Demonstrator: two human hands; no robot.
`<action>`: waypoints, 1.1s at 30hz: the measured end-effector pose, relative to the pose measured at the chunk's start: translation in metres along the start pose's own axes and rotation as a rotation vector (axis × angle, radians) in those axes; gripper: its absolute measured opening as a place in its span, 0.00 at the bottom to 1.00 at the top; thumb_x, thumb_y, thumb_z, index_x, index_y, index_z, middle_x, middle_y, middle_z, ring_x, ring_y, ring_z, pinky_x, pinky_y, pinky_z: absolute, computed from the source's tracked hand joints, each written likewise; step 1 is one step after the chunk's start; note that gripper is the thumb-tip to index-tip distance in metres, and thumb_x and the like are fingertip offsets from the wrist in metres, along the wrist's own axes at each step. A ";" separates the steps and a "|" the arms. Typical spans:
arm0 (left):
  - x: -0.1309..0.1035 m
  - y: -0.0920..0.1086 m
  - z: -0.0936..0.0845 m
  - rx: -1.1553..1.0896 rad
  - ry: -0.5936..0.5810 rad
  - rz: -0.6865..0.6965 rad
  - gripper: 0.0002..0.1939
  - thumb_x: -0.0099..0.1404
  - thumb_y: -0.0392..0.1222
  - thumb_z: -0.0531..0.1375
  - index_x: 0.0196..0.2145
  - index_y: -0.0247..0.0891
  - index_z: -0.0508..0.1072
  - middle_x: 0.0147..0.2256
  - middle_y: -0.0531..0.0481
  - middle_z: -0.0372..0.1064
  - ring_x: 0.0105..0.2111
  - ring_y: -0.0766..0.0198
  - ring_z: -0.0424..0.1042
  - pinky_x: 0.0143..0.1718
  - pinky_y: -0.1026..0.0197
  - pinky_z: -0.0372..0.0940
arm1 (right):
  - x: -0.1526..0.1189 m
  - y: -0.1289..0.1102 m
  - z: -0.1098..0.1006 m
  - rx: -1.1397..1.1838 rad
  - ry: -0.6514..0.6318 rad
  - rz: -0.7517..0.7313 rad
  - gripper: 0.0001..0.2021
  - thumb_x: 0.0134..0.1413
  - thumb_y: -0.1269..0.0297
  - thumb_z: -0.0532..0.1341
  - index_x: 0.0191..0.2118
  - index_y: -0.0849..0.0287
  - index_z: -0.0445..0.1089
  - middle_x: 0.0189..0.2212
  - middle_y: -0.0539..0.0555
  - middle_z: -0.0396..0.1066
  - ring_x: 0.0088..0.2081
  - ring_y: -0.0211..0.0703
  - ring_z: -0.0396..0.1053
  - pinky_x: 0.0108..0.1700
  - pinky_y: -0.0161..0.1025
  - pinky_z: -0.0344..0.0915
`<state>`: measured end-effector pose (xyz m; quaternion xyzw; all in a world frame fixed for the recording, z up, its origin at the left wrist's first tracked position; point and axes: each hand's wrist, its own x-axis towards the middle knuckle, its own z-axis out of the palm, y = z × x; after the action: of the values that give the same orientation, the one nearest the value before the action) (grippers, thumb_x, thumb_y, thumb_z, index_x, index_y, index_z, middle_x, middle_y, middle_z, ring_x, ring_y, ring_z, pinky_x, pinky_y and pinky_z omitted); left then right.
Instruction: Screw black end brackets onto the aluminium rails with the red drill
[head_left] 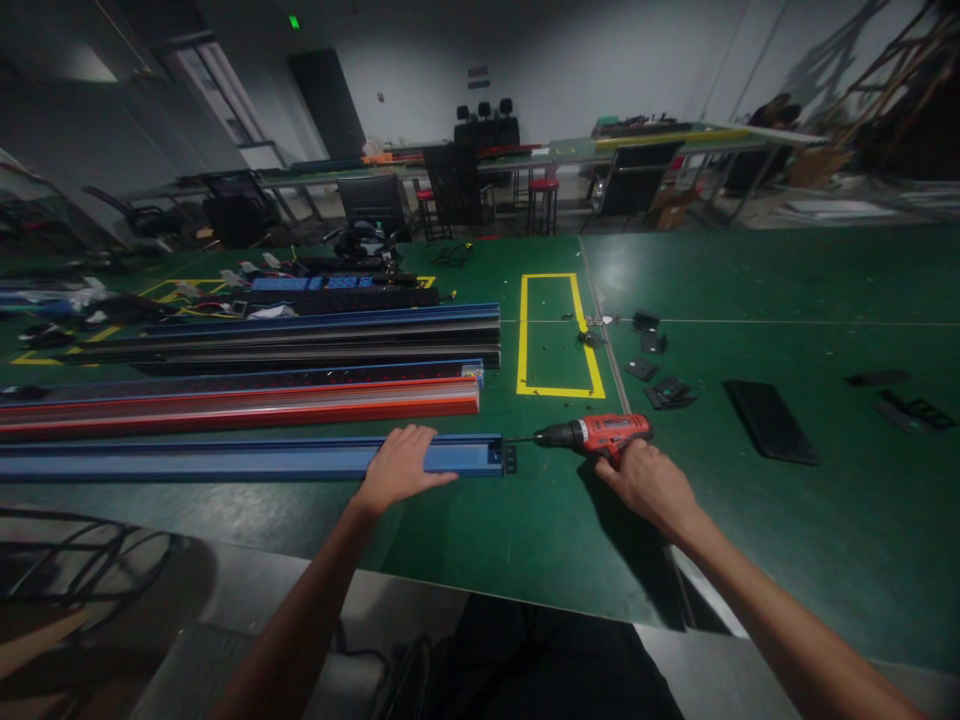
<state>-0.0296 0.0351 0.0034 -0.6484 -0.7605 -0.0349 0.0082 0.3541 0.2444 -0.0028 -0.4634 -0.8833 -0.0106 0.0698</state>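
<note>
A long blue metal profile (247,462) lies along the front of the green table (465,540), with a small black end piece (511,459) at its right end. Across the profile near that end rests my left hand (403,465), thumb spread away from the fingers, which lie over the rail. My right hand (649,480) is wrapped round the handle of a red and black power drill (611,432). The drill lies level, its long bit pointing left and its tip at the end piece. Whether the tip touches a screw is too small to tell.
Behind the blue profile lie a red profile (390,402) and several black and blue ones. Small black parts (670,392) and a flat black object (770,422) lie to the right. Yellow tape (559,392) marks a rectangle. Chairs and another table stand beyond.
</note>
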 end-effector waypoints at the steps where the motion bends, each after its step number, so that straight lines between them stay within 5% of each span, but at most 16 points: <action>1: 0.000 0.000 0.000 -0.009 0.001 0.000 0.46 0.64 0.78 0.57 0.58 0.32 0.73 0.52 0.33 0.75 0.53 0.41 0.72 0.56 0.43 0.65 | 0.000 0.000 -0.001 0.005 -0.001 -0.008 0.30 0.62 0.41 0.51 0.40 0.67 0.74 0.29 0.67 0.72 0.30 0.53 0.71 0.33 0.45 0.60; 33: -0.001 0.001 -0.003 0.003 0.007 0.000 0.45 0.64 0.79 0.55 0.57 0.34 0.73 0.51 0.34 0.75 0.52 0.41 0.72 0.55 0.44 0.65 | -0.001 -0.003 -0.003 -0.055 -0.043 0.015 0.32 0.64 0.41 0.49 0.42 0.71 0.72 0.30 0.69 0.73 0.31 0.56 0.73 0.33 0.46 0.62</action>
<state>-0.0289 0.0342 0.0061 -0.6484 -0.7604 -0.0360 0.0118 0.3523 0.2414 0.0007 -0.4717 -0.8806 -0.0246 0.0381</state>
